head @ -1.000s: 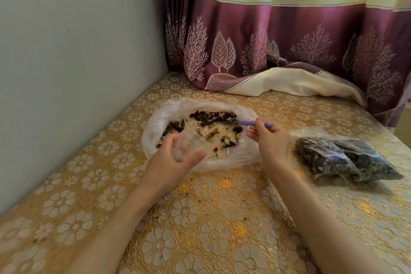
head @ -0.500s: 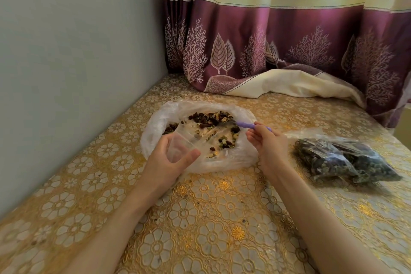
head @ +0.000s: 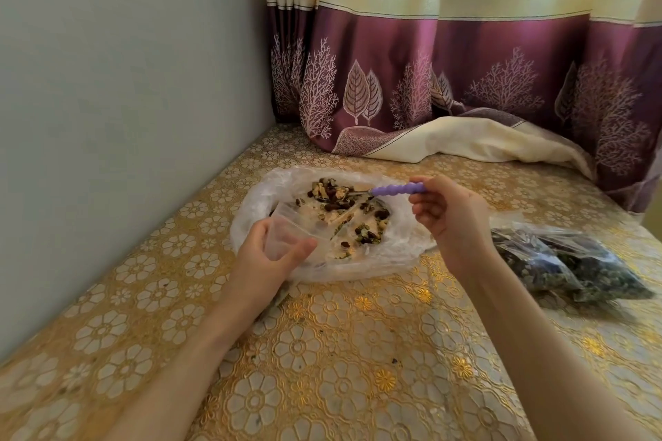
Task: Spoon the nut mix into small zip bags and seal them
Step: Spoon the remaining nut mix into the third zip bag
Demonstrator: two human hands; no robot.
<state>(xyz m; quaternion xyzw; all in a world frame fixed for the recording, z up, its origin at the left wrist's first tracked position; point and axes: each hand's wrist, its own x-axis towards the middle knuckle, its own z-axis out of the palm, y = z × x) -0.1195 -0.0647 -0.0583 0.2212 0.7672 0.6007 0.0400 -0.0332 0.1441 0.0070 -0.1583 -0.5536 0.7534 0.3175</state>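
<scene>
A nut mix (head: 354,222) of dark and pale pieces lies spread on a large clear plastic bag (head: 258,204) on the table. My left hand (head: 267,254) holds a small clear zip bag (head: 286,233) with its mouth open toward the mix. My right hand (head: 447,218) pinches the purple handle of a spoon (head: 394,189). The spoon's bowl is heaped with nut mix and is lifted above the pile, to the upper right of the zip bag's mouth.
A pile of filled clear bags (head: 566,261) with dark contents lies at the right. A grey wall (head: 125,100) runs along the left. A purple and cream curtain (head: 465,82) hangs at the back, its hem on the gold flowered tablecloth (head: 340,351).
My right hand has scooped and lifted the spoon out of the mix with a heap on it. My left hand has kept the zip bag open in about the same place.
</scene>
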